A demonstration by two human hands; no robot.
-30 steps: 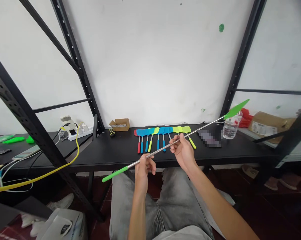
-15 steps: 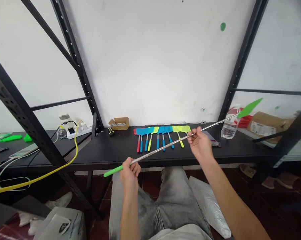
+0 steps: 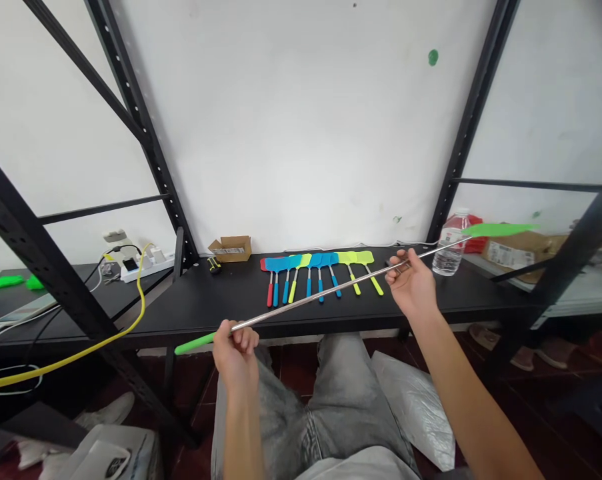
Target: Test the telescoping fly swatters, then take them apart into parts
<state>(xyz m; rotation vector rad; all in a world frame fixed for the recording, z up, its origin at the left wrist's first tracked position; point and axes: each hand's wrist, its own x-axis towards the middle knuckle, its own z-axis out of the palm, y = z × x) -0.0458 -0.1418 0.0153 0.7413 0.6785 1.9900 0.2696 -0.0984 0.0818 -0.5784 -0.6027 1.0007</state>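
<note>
A green fly swatter [image 3: 311,298] with a long thin metal shaft slants across in front of me, above the table's front edge. My left hand [image 3: 235,353] is closed round the shaft just beside the green grip [image 3: 195,343], which sticks out to the left. With bent fingers, my right hand [image 3: 411,280] pinches the shaft farther up. The green swatter head [image 3: 498,230] lies beyond it at the right, seen nearly edge-on. Behind the shaft, several short fly swatters [image 3: 308,260] in red, blue and yellow-green rest in a row on the table.
The black table [image 3: 191,300] stands between black metal posts. At its back left are a small cardboard box [image 3: 233,250] and a black-yellow object [image 3: 214,265]. A water bottle [image 3: 448,247] stands at the right. A yellow cable [image 3: 141,293] hangs at the left near a power strip [image 3: 153,263].
My hands have moved farther apart along the shaft, the left hand going left and down. The swatter head has turned from tilted to nearly level. The view has shifted slightly to the right.
</note>
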